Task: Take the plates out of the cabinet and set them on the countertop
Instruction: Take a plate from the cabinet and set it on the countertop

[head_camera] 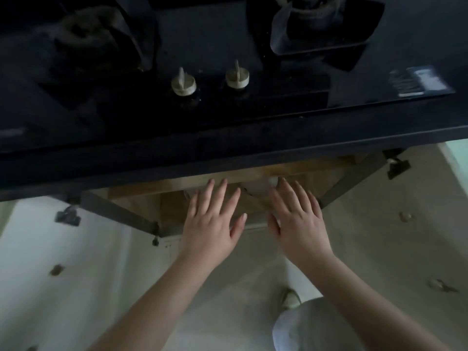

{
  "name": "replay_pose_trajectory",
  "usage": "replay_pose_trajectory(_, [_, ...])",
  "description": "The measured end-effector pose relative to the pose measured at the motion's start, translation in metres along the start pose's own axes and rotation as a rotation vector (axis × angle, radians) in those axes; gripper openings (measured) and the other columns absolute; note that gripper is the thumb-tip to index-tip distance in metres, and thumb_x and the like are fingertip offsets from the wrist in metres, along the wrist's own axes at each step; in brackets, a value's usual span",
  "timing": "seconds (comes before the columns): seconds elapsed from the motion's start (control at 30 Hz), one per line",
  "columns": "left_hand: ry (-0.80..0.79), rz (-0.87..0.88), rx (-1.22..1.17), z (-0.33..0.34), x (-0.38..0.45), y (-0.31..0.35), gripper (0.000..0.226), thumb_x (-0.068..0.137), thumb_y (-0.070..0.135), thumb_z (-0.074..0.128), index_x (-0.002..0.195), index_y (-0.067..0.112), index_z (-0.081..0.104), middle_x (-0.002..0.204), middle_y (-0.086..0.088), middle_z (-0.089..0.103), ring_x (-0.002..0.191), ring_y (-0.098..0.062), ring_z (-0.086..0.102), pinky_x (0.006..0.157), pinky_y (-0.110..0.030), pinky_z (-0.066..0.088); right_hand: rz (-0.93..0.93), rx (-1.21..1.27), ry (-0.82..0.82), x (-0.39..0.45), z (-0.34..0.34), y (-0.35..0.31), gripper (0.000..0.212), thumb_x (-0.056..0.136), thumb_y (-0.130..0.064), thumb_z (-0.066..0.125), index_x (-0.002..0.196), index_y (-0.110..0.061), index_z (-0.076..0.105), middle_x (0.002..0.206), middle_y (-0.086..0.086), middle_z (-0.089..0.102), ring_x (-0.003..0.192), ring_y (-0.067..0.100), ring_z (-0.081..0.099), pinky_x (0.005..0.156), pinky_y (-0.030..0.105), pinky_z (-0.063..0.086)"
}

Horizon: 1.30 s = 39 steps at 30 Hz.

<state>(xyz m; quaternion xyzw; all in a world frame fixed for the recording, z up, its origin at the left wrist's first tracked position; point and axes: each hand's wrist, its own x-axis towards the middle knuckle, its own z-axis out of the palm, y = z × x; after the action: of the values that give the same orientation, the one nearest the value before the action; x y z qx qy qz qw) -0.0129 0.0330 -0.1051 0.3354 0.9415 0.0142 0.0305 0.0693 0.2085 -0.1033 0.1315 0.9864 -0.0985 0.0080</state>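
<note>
Below the dark countertop point(253, 145) an open cabinet point(174, 209) shows its wooden inside. A white plate point(258, 187) lies in there, mostly hidden under the counter's front edge and behind my hands. My left hand point(212, 221) reaches toward the opening with fingers straight and spread, holding nothing. My right hand point(298, 219) is stretched out beside it, fingers straight, just in front of the plate; I cannot tell whether it touches the plate.
A black glass hob point(202, 46) with two pale knobs point(183, 84) fills the counter above the cabinet. Both white cabinet doors point(63, 249) stand swung open to the left and right. Pale floor and a foot in a slipper point(291, 298) lie below.
</note>
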Motion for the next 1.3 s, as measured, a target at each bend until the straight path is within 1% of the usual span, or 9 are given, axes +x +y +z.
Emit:
replay_pose_trajectory(0.23, [0.210,0.020,-0.001,0.081,0.048,-0.020,0.059,0.101,0.054,0.027,0.147,0.021,0.044,0.155,-0.011,0.042,0.146,-0.033,0.031,0.117,-0.054,0.024,0.011,-0.080,0.176,0.038,0.075,0.014,0.052,0.098,-0.042,0.033,0.146,-0.023,0.038,0.154,0.008,0.038,0.141,0.032,0.034,0.113,0.050,0.027])
replay_pose_trajectory(0.33, [0.260,0.021,0.001,0.106,0.060,-0.031,0.059,0.101,0.055,0.025,0.148,0.023,0.041,0.156,-0.008,0.040,0.147,-0.030,0.029,0.117,-0.052,0.023,0.002,-0.120,0.215,0.052,0.101,0.018,0.051,0.099,-0.043,0.030,0.147,-0.025,0.037,0.157,0.005,0.035,0.144,0.028,0.031,0.115,0.047,0.023])
replay_pose_trajectory(0.53, [0.374,0.033,-0.045,0.140,0.091,-0.042,0.061,0.101,0.057,0.019,0.149,0.025,0.036,0.155,-0.006,0.041,0.146,-0.026,0.030,0.116,-0.048,0.026,-0.014,-0.149,0.349,0.067,0.134,0.024,0.051,0.097,-0.044,0.033,0.143,-0.023,0.044,0.151,0.005,0.044,0.139,0.026,0.039,0.111,0.048,0.032])
replay_pose_trajectory(0.67, [0.460,0.021,-0.057,0.148,0.113,-0.039,0.056,0.102,0.053,0.024,0.149,0.024,0.034,0.152,-0.008,0.044,0.141,-0.028,0.038,0.111,-0.048,0.034,-0.009,-0.179,0.423,0.075,0.142,0.031,0.051,0.100,-0.043,0.031,0.145,-0.022,0.039,0.151,0.005,0.043,0.139,0.026,0.038,0.112,0.046,0.030])
replay_pose_trajectory(0.8, [0.411,0.006,-0.100,0.145,0.134,-0.033,0.059,0.100,0.053,0.023,0.153,0.027,0.026,0.156,-0.006,0.038,0.143,-0.028,0.033,0.113,-0.046,0.032,0.007,-0.189,0.458,0.083,0.140,0.040,0.055,0.098,-0.045,0.033,0.149,-0.023,0.033,0.154,0.005,0.039,0.141,0.024,0.034,0.113,0.045,0.028])
replay_pose_trajectory(0.97, [0.438,0.016,-0.143,0.123,0.160,-0.031,0.059,0.100,0.054,0.026,0.154,0.028,0.023,0.152,-0.008,0.041,0.132,-0.031,0.045,0.098,-0.046,0.044,0.001,-0.181,0.562,0.112,0.135,0.054,0.057,0.097,-0.050,0.030,0.144,-0.020,0.038,0.146,0.008,0.049,0.135,0.026,0.042,0.108,0.046,0.036])
replay_pose_trajectory(1.07, [0.381,-0.003,-0.195,0.114,0.179,-0.026,0.060,0.100,0.056,0.026,0.154,0.031,0.018,0.152,-0.009,0.039,0.131,-0.033,0.045,0.094,-0.046,0.045,-0.015,-0.168,0.574,0.143,0.127,0.066,0.056,0.097,-0.052,0.029,0.143,-0.022,0.036,0.145,0.009,0.049,0.134,0.028,0.044,0.106,0.049,0.037])
replay_pose_trajectory(1.2, [0.297,-0.125,-0.307,0.106,0.210,-0.021,0.061,0.100,0.056,0.032,0.154,0.033,0.015,0.149,-0.014,0.042,0.124,-0.033,0.052,0.079,-0.039,0.045,0.070,-0.041,0.508,0.188,0.107,0.085,0.056,0.095,-0.052,0.029,0.143,-0.024,0.036,0.146,0.011,0.046,0.135,0.033,0.042,0.105,0.052,0.036])
replay_pose_trajectory(1.3, [0.275,-0.180,-0.487,0.106,0.226,-0.023,0.063,0.101,0.049,0.040,0.155,0.028,0.016,0.145,-0.014,0.047,0.120,-0.032,0.055,0.070,-0.034,0.042,0.178,0.136,0.353,0.219,0.092,0.100,0.053,0.097,-0.046,0.039,0.145,-0.024,0.036,0.150,0.012,0.039,0.136,0.033,0.037,0.107,0.050,0.035])
